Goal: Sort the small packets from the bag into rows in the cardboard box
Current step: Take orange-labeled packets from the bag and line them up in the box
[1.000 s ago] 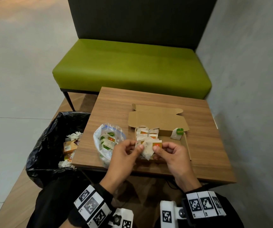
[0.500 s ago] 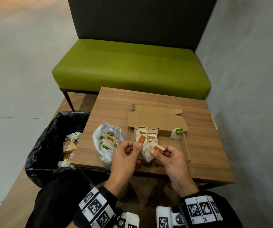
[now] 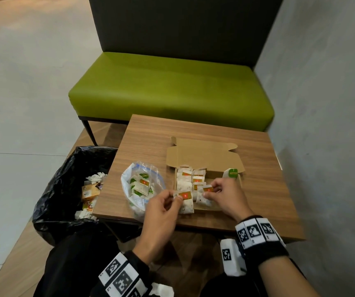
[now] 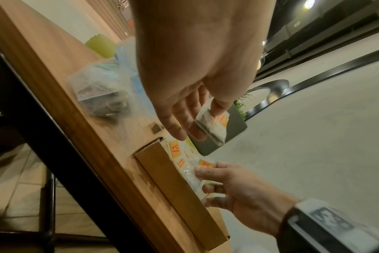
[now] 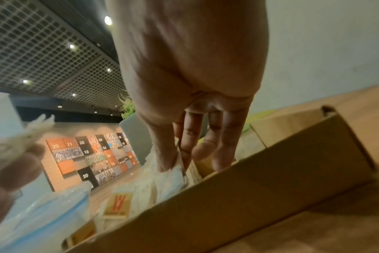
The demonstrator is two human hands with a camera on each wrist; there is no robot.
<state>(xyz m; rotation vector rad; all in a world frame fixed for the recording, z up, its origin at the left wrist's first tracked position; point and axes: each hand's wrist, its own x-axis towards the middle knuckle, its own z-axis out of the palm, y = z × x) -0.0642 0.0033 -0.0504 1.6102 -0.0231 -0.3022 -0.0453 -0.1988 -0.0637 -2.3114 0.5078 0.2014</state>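
Left hand (image 3: 161,207) pinches an orange-labelled packet (image 3: 185,200) at the cardboard box (image 3: 206,207) near edge; right hand (image 3: 225,196) pinches a second packet (image 3: 204,195) over the filled rows, bag (image 3: 140,185) just left on the counter (image 3: 262,189)

White numbers are showing on the tiles of a wall display (image 5: 91,157) in the right wrist view: 20, 11, 20, 13, 14, 15 and a larger 20 on a black tile low down. A large orange letter, looking like a W or M, is showing on the labels of the packets (image 5: 118,203) in the box (image 5: 249,193); any smaller print there is too blurred to read.
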